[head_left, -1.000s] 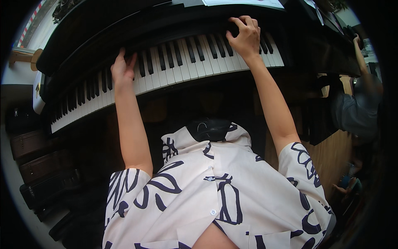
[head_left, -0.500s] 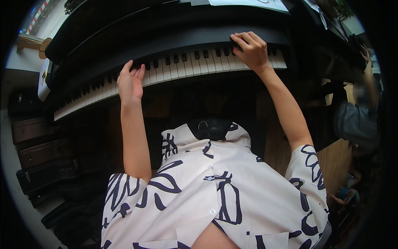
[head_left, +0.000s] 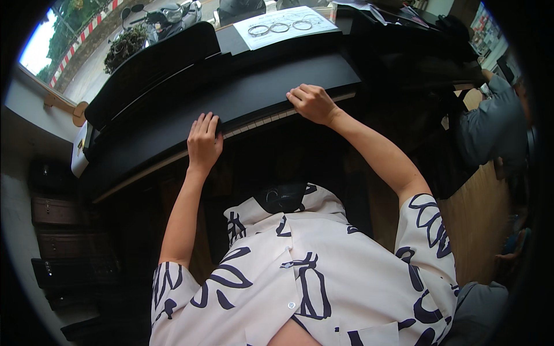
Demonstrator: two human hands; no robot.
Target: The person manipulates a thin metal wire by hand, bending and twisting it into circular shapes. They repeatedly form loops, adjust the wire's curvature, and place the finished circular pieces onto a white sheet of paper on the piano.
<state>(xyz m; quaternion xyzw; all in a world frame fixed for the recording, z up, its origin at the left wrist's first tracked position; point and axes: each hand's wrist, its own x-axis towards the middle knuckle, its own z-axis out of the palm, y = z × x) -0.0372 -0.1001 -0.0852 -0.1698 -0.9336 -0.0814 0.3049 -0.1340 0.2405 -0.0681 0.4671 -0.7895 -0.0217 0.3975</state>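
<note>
A black piano's keyboard cover (head_left: pixel 249 90) extends over most of the keys, leaving only a narrow strip of white keys (head_left: pixel 257 123) showing along the front. My left hand (head_left: pixel 203 138) rests palm down on the cover's front edge, fingers lying on top and slightly bent. Farther right, my right hand (head_left: pixel 311 105) has its fingers bent onto the same edge, gripping it. On the piano top, a white sheet of paper (head_left: pixel 314 14) carries three round rings (head_left: pixel 280 27).
Stacked instrument cases (head_left: pixel 63 210) line the left wall. Beyond the piano, a window shows a scooter (head_left: pixel 161 23) and a plant (head_left: pixel 121 49). A person in grey (head_left: pixel 490 124) is at the right beside another dark piano or cabinet. More papers (head_left: pixel 381 14) lie at the back right.
The cover has come forward and down over the keys. My left hand has turned palm down onto it; my right hand has moved left and toward me. The view has shifted, showing more window.
</note>
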